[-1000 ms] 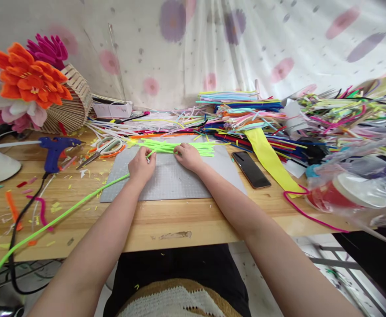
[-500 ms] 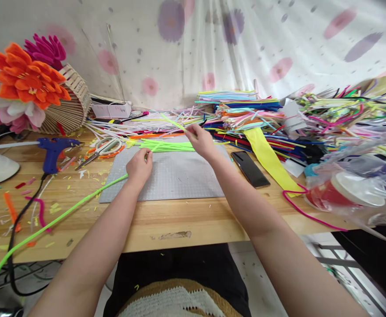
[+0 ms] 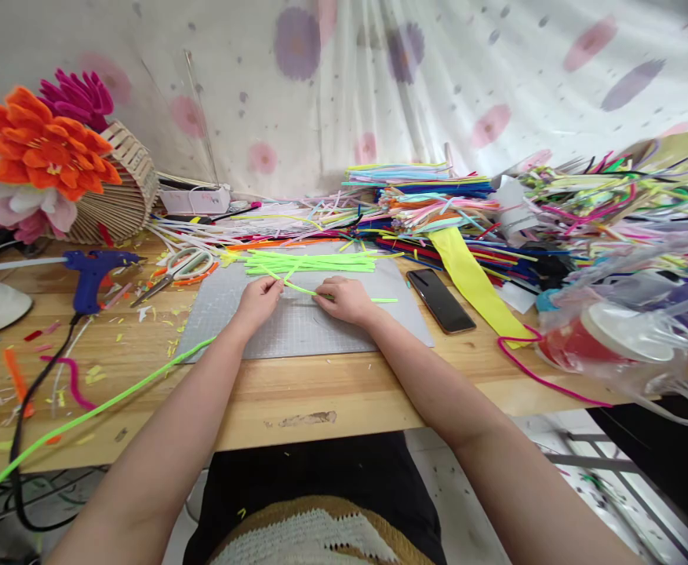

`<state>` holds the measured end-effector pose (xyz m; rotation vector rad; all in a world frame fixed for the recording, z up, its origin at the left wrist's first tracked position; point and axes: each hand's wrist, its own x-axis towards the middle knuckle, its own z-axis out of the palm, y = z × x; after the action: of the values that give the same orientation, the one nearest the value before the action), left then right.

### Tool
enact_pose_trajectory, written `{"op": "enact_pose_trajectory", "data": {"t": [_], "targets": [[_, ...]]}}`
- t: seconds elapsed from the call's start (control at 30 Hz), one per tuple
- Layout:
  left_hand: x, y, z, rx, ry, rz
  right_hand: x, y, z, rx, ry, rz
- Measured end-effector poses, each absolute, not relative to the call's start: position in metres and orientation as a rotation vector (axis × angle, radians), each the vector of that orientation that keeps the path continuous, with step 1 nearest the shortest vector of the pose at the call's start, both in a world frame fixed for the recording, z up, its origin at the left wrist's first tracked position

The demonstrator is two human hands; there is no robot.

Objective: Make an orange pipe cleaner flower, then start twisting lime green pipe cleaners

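Over the grey cutting mat [image 3: 296, 333], my left hand [image 3: 258, 302] pinches a long green pipe cleaner [image 3: 114, 400], which trails past the table edge at lower left. Its tip pokes up beyond my fingers. My right hand [image 3: 344, 300] is closed on another green pipe cleaner [image 3: 384, 300], lying low over the mat and sticking out on both sides of the fingers. Its left end meets a short slanted green piece near my left fingertips; whether they are joined I cannot tell. Just behind both hands lies a bundle of green pipe cleaners [image 3: 314, 261].
Scissors [image 3: 182, 267] and a blue glue gun [image 3: 93, 271] lie at left, near a basket with felt-like flowers [image 3: 55, 149]. A phone [image 3: 441, 300], a yellow strip [image 3: 478, 286] and a bagged cup [image 3: 602, 337] are at right. Pipe cleaner piles [image 3: 438, 196] line the back.
My right hand has come down and toward me from above the green bundle to the mat, with its pipe cleaner. My left hand has shifted slightly right. The camera view has moved a little.
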<state>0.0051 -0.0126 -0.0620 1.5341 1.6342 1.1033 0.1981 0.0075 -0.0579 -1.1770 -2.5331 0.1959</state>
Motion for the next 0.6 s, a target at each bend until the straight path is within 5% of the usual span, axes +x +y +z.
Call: {"op": "enact_pose_trajectory", "data": {"t": [0.37,0.6], "targets": [[0.009,-0.015,-0.065,1.903,1.632,0.954,0.177,0.008,-0.062,-1.195,-2.216,0.404],[0.003,-0.019,-0.056,1.856,2.114,0.917,0.205,0.023,-0.050,-1.524,-1.910,0.299]]}}
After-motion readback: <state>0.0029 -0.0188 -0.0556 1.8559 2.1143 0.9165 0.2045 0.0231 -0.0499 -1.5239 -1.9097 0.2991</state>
